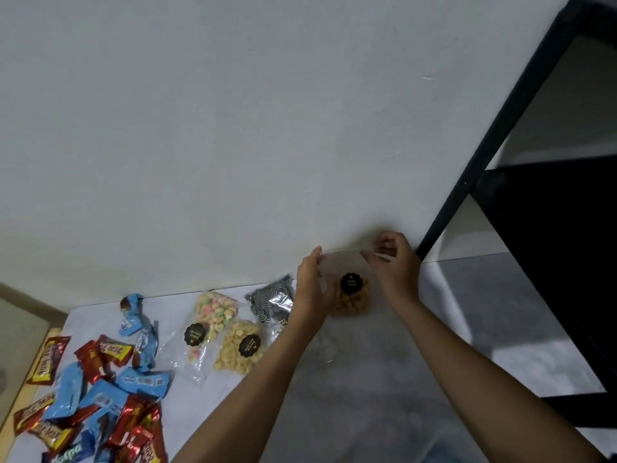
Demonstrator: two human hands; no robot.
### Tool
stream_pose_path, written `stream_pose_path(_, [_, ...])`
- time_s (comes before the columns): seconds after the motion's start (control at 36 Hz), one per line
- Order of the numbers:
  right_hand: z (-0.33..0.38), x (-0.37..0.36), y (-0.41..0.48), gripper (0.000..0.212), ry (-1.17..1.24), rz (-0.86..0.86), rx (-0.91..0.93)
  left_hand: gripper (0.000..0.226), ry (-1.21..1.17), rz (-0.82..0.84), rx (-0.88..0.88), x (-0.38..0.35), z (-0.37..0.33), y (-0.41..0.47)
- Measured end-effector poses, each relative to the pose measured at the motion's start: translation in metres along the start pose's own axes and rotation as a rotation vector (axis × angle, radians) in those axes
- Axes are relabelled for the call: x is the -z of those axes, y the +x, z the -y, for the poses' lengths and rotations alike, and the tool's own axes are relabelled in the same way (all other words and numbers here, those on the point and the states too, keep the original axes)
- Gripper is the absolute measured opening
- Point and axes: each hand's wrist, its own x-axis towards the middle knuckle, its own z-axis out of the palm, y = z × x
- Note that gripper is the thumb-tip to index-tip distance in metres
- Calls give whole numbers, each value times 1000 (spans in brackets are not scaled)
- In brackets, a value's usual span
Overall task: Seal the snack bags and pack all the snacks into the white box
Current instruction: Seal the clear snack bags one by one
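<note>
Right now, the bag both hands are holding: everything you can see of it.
The held bag is clear plastic, upright, lifted near the wall. Golden-brown snack pieces fill its bottom; a round black sticker sits on the front. The left hand grips its left edge, the right hand pinches the top strip. Whether it is sealed is unclear.

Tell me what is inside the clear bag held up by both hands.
The clear plastic bag with a round black label holds golden-brown snack pieces at its bottom. The label covers some pieces; the upper part looks empty.

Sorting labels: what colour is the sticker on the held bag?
Black, with small pale lettering, on the held bag; head view.
</note>
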Motion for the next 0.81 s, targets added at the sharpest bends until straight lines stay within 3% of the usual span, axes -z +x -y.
stream_pose_path(0.17, [7, 12, -23, 36, -90, -30, -43, 35, 200, 90, -84, 42, -1, -3])
stream_pose_path(0.28, [9, 10, -57, 21, -117, -4, -66, 21, 224, 354, -17, 75, 3, -14])
stream_pose_path(0.33, [6, 6, -77, 12, -157, 80, -92, 21, 246, 501, -16, 87, 2, -20])
stream_pose_path(0.42, [0, -3, -107, 19, -243, 347, -189, 23, 348, 635, -53, 96, 4, -28])
stream_pose_path(0.58, [-1, -29, -163, 33, -290, 744, -396, 22, 422, 723, -128, 106, 8, -41])
stream_pose_path(0.67, [-4, -45, -186, 36, -258, 808, -453, 23, 436, 731, -157, 110, 11, -45])
stream_pose_path(0.81, [-4, -66, -213, 25, -170, 773, -513, 19, 427, 767, -202, 114, 11, -51])
